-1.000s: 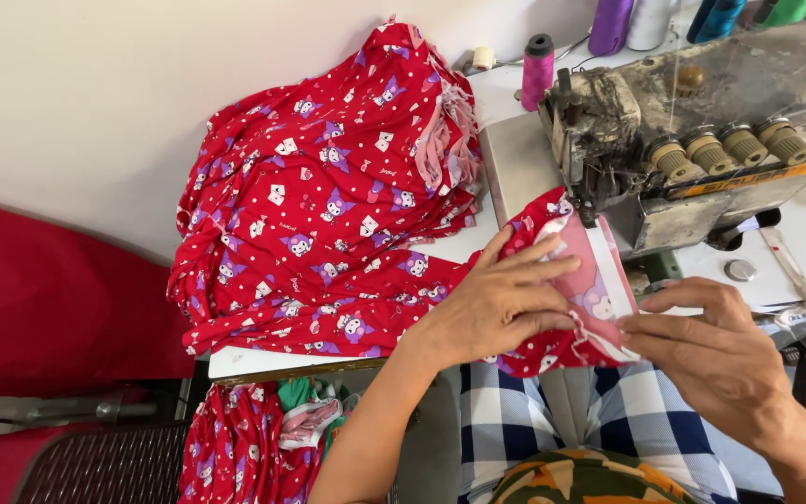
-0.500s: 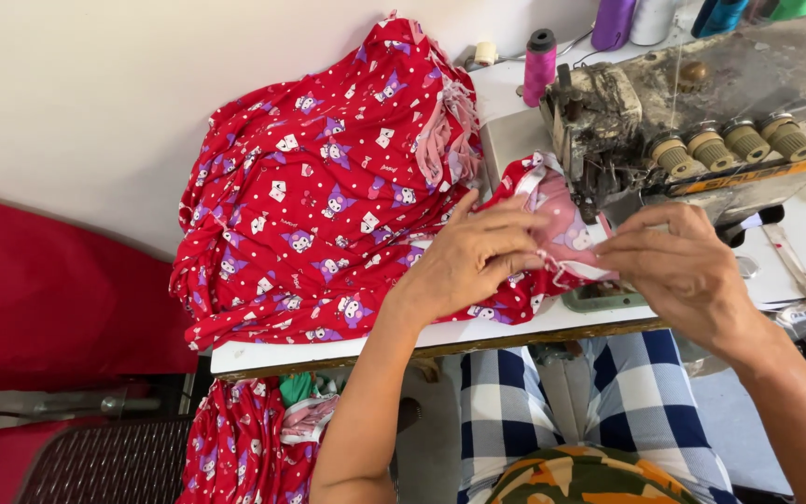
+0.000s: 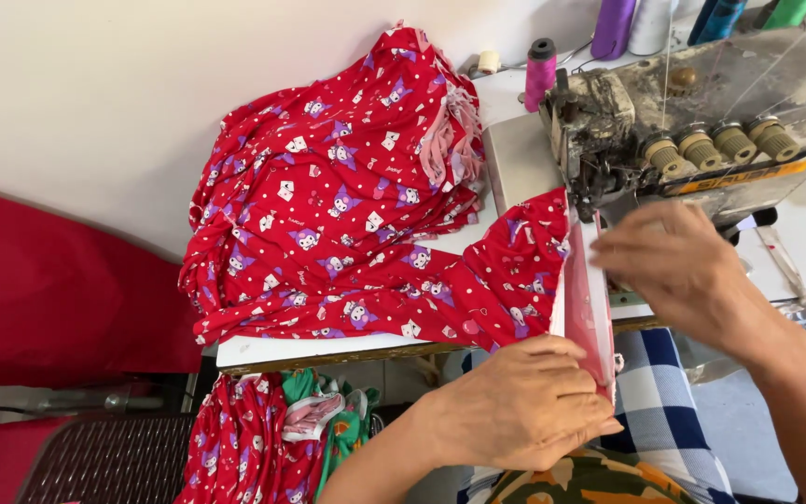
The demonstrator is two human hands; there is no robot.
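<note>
fabric pile (image 3: 328,205) blocks left, sewing machine (image 3: 701,121) ahead

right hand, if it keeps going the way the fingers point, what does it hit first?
Probably the pink edge of the red fabric piece near the sewing machine: the right hand points left toward it. Depth unclear; the fingertips may already touch it.

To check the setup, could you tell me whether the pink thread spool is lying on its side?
No, the pink thread spool stands upright on the table behind the sewing machine.
</note>
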